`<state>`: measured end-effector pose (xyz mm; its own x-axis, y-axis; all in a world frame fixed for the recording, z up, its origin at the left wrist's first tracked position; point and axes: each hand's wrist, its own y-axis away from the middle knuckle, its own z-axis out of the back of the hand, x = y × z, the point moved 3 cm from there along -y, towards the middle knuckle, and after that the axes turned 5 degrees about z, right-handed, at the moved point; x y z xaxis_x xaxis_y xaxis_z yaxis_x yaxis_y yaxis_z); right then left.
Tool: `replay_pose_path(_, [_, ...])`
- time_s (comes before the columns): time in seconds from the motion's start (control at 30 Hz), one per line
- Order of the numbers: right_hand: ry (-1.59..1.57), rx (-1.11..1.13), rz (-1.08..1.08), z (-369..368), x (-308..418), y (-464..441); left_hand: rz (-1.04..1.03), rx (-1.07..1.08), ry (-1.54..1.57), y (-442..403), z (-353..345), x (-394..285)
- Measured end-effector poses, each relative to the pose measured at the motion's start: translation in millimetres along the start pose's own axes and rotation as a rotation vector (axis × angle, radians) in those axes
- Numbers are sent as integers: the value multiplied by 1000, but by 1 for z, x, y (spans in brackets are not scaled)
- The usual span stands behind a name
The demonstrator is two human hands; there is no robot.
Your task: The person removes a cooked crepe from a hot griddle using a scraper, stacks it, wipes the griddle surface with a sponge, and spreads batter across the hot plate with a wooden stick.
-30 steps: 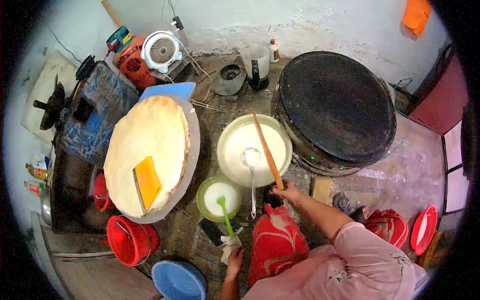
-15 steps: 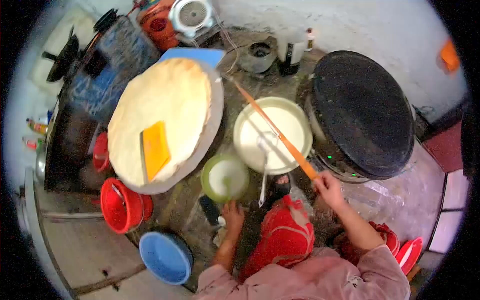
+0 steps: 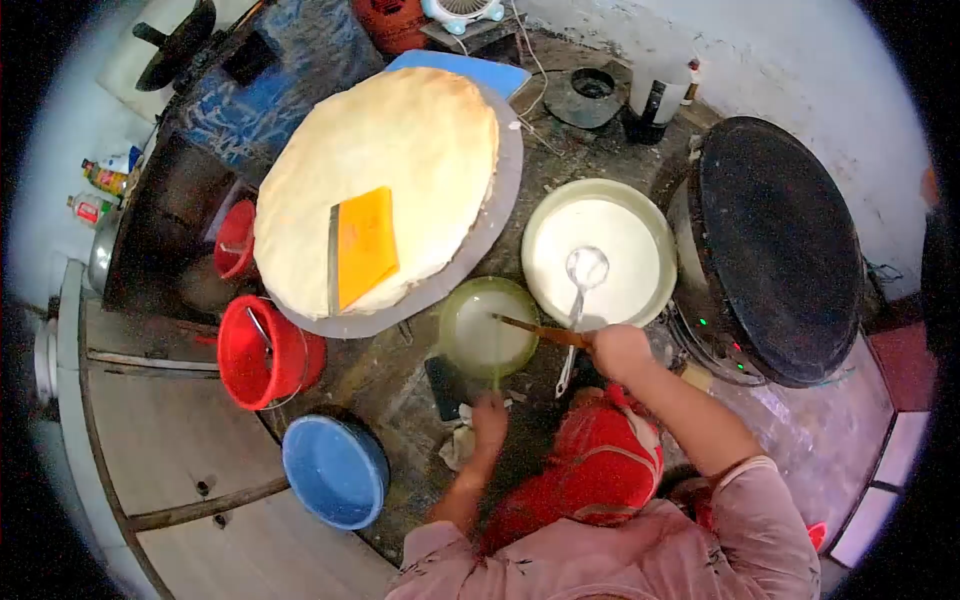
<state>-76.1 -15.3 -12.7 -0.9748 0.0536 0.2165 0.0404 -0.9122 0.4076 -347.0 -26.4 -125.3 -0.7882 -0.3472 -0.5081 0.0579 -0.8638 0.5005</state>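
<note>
My right hand (image 3: 620, 353) is closed around the grip of a long, thin wooden crepe spatula (image 3: 535, 328). Its blade points left, over the small green bowl (image 3: 442, 335) of whitish liquid. My left hand (image 3: 489, 418), blurred, is at that bowl's near side, its fingers closed on a thin green handle (image 3: 496, 376) reaching into the bowl. A large pale bowl (image 3: 667, 285) of white batter (image 3: 625, 245) stands just beyond my right hand, with a metal ladle (image 3: 587, 268) resting in it. Right of it is a round black griddle (image 3: 780, 250).
A stack of thin round pancakes (image 3: 390, 140) lies on a round board (image 3: 508, 170), topped by a yellow scraper (image 3: 366, 247). A red bucket (image 3: 240, 350), a blue basin (image 3: 335, 475) and a dark phone-like slab (image 3: 444, 388) are at the left. A blower (image 3: 465, 8) stands behind.
My right hand has swung the spatula down and left, from above the batter bowl to the small green bowl. My left hand stays by the green bowl. The whole view has shifted.
</note>
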Motion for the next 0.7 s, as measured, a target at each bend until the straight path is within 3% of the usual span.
replay_pose_path(0.07, [-35, -12, -24, -17, 0, -13, -104, -48, 8, 15, -9, 8])
replay_pose_path(0.17, [-99, 17, -84, -26, -3, -15, -282, -166, -327, -10, -56, 44])
replay_pose_path(0.2, [-98, 13, -87, -21, -7, -9, -389, -280, -507, -30, -80, 67])
replay_pose_path(0.27, [-40, 12, -58, 5, -12, 16, -660, -705, -933, -77, -129, 130])
replay_pose_path(0.33, [-25, -68, -38, 37, -15, 47, -464, -484, -791, -89, -100, 113])
replay_pose_path(0.4, [-183, -293, 1, 52, -29, 77, -269, -252, -651, -97, -77, 91])
replay_pose_path(0.47, [-253, -327, -34, 52, -44, 99, -194, -127, -589, -72, -55, 46])
replay_pose_path(0.53, [-277, -337, -179, 39, -65, 122, -566, -550, -467, -28, -28, -21])
replay_pose_path(0.57, [-294, -362, -195, 36, -71, 137, -771, -536, -275, -39, -47, -24])
replay_pose_path(0.6, [-294, -368, -206, 42, -73, 153, -783, -531, -272, -28, -45, -49])
replay_pose_path(0.67, [-587, -258, -436, 45, -77, 188, -86, 561, 540, -11, -49, -101])
replay_pose_path(0.7, [-590, -267, -447, 32, -87, 205, -95, 570, 533, -18, -54, -110])
